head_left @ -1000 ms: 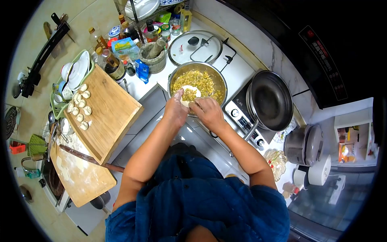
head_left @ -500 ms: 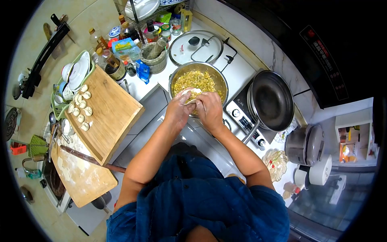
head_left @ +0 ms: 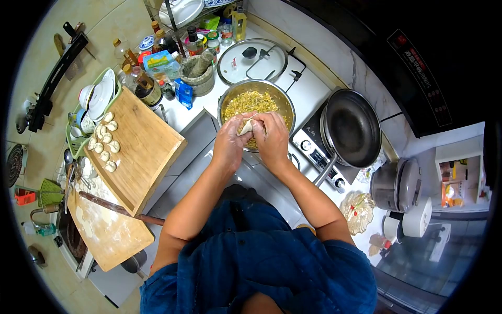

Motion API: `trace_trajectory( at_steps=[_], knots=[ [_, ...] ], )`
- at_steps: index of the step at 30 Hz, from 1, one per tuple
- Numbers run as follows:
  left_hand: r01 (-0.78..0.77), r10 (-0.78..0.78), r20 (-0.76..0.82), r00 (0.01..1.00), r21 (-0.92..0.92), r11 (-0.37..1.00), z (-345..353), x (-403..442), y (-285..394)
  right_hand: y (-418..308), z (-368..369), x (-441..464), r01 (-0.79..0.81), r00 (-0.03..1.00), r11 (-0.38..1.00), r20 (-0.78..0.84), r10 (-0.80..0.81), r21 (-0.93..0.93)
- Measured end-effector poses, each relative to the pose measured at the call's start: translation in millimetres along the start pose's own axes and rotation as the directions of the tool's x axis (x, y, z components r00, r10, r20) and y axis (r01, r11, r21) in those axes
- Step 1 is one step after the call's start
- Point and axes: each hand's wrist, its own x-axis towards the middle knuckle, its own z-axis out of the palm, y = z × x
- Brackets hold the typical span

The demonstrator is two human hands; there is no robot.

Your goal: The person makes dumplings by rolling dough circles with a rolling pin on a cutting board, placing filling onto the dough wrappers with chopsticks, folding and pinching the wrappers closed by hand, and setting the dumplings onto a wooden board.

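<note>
A dumpling (head_left: 245, 127) with a pale dough wrapper is pinched between my two hands, over the near edge of a metal bowl (head_left: 291, 107). Yellow-green chopped filling (head_left: 250, 102) fills much of that bowl. My left hand (head_left: 229, 140) grips the dumpling from the left, fingers curled round it. From the right, my right hand (head_left: 271, 137) presses the dough edge with thumb and fingers. The wrapper looks folded over, and the fingers hide part of it. Several finished dumplings (head_left: 107, 137) lie on a wooden tray (head_left: 146, 149) to the left.
A floured board (head_left: 120, 238) with a rolling pin (head_left: 112, 205) across it sits below the tray. On the right, a black frying pan (head_left: 351, 131) rests on the cooktop (head_left: 314, 146). Behind the bowl are a glass lid (head_left: 230, 63), a stone mortar (head_left: 203, 83) and bottles.
The open wrapper with filling showing is now folded together between my fingers. Both hands have drawn closer around it. The view has shifted very slightly.
</note>
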Motion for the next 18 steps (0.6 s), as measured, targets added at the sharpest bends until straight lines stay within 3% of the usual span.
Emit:
trace_trajectory(
  at_steps=[12, 15, 18],
  knots=[
    [-0.022, 0.022, -0.031, 0.999, -0.015, 1.0, 1, -5, 1, 4, 1, 0, 0.099, 0.995, 0.991, 0.001, -0.1, -0.091],
    [-0.041, 0.033, 0.036, 0.999, 0.248, 0.968, 9, -10, 6, 5, -2, -1, 0.08, 0.997, 0.988, 0.006, -0.08, -0.13],
    [-0.009, 0.009, -0.001, 1.0, 0.317, 0.948, 1, -6, 0, 3, -9, -3, 0.101, 0.995, 0.981, 0.04, -0.096, -0.163]
  ],
)
